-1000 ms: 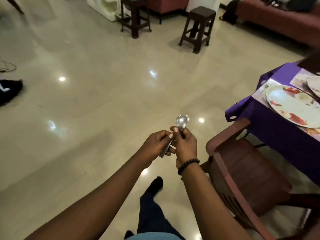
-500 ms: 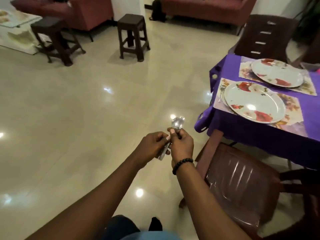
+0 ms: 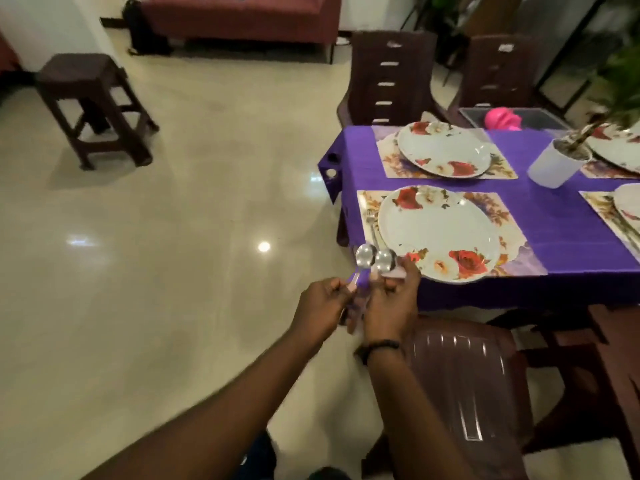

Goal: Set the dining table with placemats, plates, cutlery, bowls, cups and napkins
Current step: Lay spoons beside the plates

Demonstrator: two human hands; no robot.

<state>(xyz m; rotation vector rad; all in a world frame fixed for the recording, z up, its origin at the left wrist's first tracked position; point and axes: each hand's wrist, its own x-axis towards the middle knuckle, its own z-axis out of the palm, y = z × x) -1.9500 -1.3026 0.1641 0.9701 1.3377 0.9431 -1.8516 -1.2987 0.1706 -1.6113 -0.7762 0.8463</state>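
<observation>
Two spoons (image 3: 375,259), one pinched by the left hand (image 3: 320,304) and one by the right hand (image 3: 389,306), hover just short of the near plate (image 3: 438,233). Each is best laid flat on the placemat (image 3: 512,251) beside the plate, parallel to its edge.

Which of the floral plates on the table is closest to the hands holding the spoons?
The near-left plate, on the placemat at the table's front edge. The other plates lie farther back or off to the right.
</observation>
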